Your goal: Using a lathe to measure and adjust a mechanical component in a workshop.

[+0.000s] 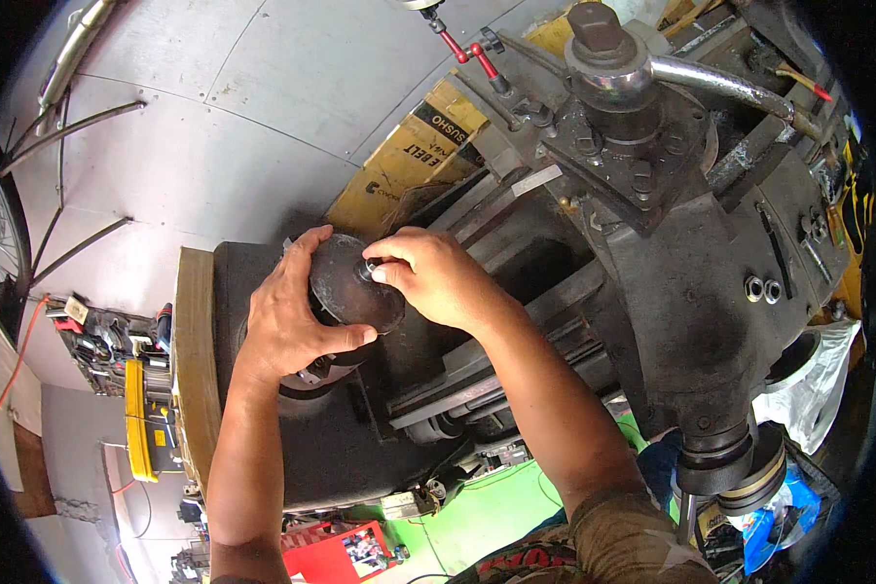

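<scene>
Dark metal disc (pixel 336 287) is well to the left of the tool post (pixel 608 88) and nearer to the person, held between both bare hands. On the side away from the tool post, the left hand (pixel 287 316) grasps the disc by its rim, fingers spread along the far edge and thumb pressed on the near edge. On the side toward the tool post, the right hand (pixel 433 273) pinches a small metal stud (pixel 366 270) at the disc's face between thumb and bent forefinger; whether the stud is fixed in the disc cannot be told. Below the disc, left of the tool post, a round machine part (pixel 326 380) shows only partly, and the hands hide whether the two touch. The dark headstock (pixel 326 462) extends beneath, farther left and nearer the person than the tool post. Just left of the tool post and beyond the disc leans a yellow box (pixel 409 151), while a red jointed rod (pixel 467 49) stands near the tool post's far left. A shiny lever (pixel 735 92) runs right from the tool post, and two nuts (pixel 763 289) lie side by side on its nearer right.
</scene>
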